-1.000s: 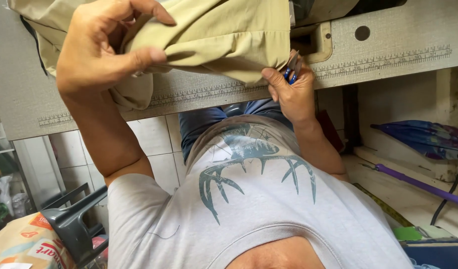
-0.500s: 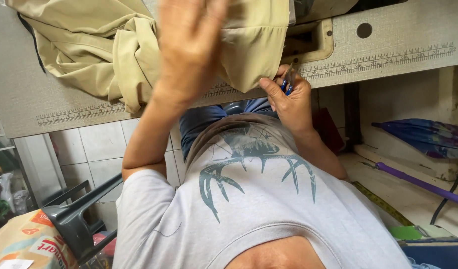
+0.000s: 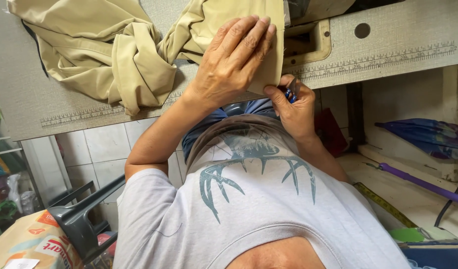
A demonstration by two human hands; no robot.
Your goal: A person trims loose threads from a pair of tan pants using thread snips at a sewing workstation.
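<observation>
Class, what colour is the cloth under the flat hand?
Khaki-beige cloth, seen best in the head view, under the left hand.

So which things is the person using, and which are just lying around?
In use:
left hand flat on the khaki fabric
right hand holding small blue snips
sewing table

Lying about:
purple umbrella
yellow tape measure
grey plastic chair

Cloth [image 3: 114,55] lies on the table [image 3: 398,45], left hand [image 3: 234,62] atop, right hand [image 3: 293,107] beside.

My single head camera, looking steeply down over my own chest, close above both hands, left hand [image 3: 234,60] and right hand [image 3: 293,107] near frame centre, table edge [image 3: 388,62] beyond them, floor clutter beside my left arm.
</observation>
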